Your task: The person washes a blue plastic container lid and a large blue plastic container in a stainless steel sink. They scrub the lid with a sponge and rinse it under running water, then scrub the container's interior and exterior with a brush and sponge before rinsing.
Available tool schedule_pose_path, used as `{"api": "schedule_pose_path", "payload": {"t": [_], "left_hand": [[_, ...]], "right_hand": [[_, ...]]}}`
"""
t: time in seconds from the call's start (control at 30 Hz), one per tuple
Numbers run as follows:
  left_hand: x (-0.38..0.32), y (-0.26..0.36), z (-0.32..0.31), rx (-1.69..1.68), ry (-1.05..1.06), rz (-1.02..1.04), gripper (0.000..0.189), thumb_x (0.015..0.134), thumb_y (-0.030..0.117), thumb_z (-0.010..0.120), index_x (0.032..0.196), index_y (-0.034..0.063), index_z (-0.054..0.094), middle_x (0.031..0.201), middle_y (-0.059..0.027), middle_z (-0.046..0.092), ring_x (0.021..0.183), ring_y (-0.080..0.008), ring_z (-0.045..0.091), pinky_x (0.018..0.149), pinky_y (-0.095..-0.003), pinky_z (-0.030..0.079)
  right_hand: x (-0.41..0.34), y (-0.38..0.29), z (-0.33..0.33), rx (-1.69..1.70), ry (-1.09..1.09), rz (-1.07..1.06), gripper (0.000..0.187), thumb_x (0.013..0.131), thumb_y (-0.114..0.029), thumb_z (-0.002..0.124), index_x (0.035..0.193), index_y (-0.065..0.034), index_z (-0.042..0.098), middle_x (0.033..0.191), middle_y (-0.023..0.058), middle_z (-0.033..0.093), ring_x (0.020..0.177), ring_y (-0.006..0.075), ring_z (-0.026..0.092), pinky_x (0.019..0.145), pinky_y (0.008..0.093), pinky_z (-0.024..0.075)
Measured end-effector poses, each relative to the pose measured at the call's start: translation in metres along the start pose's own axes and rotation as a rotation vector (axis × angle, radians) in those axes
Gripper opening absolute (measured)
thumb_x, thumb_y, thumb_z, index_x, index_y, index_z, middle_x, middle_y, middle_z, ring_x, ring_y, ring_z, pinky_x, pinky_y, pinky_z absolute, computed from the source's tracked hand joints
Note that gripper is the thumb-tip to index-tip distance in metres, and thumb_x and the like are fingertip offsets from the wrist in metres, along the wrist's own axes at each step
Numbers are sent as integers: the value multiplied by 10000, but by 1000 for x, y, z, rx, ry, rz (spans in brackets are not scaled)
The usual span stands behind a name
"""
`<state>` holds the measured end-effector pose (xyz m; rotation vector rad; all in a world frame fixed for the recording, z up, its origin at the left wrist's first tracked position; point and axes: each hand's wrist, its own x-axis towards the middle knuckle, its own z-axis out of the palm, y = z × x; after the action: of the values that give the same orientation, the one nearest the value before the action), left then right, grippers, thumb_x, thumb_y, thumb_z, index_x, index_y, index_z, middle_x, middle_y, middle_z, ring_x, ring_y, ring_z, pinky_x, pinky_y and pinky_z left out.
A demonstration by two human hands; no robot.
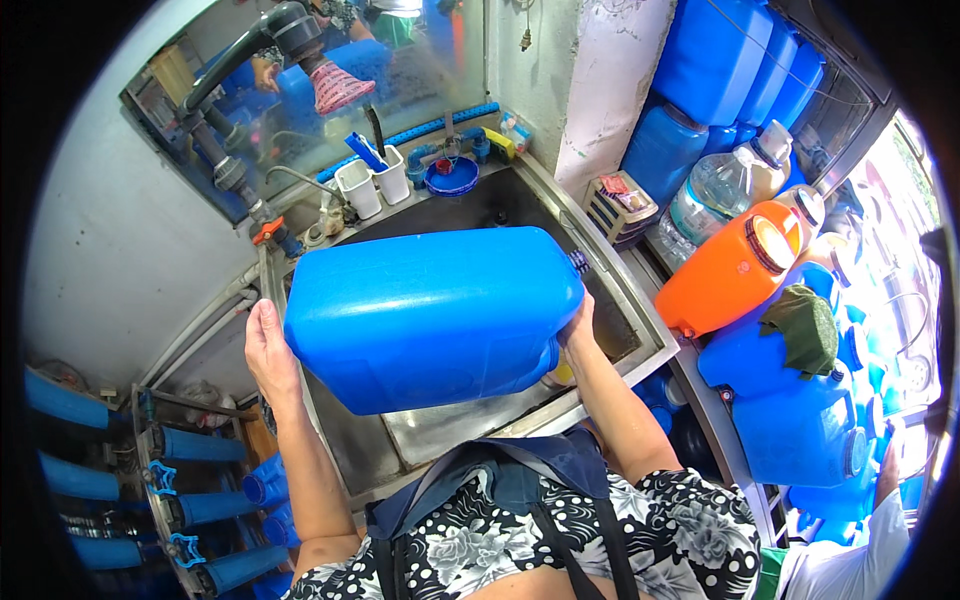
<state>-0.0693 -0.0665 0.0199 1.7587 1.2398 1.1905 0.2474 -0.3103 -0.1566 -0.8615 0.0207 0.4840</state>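
Observation:
A large blue plastic water jug lies on its side in the air over the stainless steel sink, its spout and cap end pointing right. At its flat left end, my left hand presses with the palm, fingers upward. My right hand supports the right end near the cap, its fingers partly hidden behind the jug. Behind the jug, two white plastic holders stand on the sink ledge, one with a blue-handled brush. A blue round lid lies beside them.
A grey pipe faucet wrapped in pink cloth hangs above the back left. An orange jug, a clear water bottle and several blue jugs crowd the right side. Blue filter housings stand at lower left. Another person's arm shows at lower right.

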Motion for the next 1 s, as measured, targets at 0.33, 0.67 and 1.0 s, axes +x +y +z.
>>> {"api": "schedule_pose_path", "payload": {"t": [0.33,0.67,1.0], "left_hand": [[-10,13,2,61,21,41,628,945,508,505,1250,-38,558,1164,-222,629,1095,-290,589,954,-358,428],[-5,-29,-2,224,-54,-12,672,928,523,511,1307,-31,495,1162,-260,618,1100,-337,592,957,-386,429],[-38,-136,32,343,-444,-198,795,934,505,475,1407,-108,293,1443,-306,343,1363,-377,336,1130,-382,258]], "right_hand": [[-3,3,-6,39,-35,90,312,986,-241,416,1108,-41,620,976,91,664,834,205,641,744,344,542],[-7,-27,20,-82,-105,-11,277,955,-211,477,1109,-50,642,978,95,677,836,174,642,729,297,532],[-45,63,114,-1161,-517,-830,299,659,-16,622,916,-148,701,855,76,663,863,267,615,801,422,404]]}}
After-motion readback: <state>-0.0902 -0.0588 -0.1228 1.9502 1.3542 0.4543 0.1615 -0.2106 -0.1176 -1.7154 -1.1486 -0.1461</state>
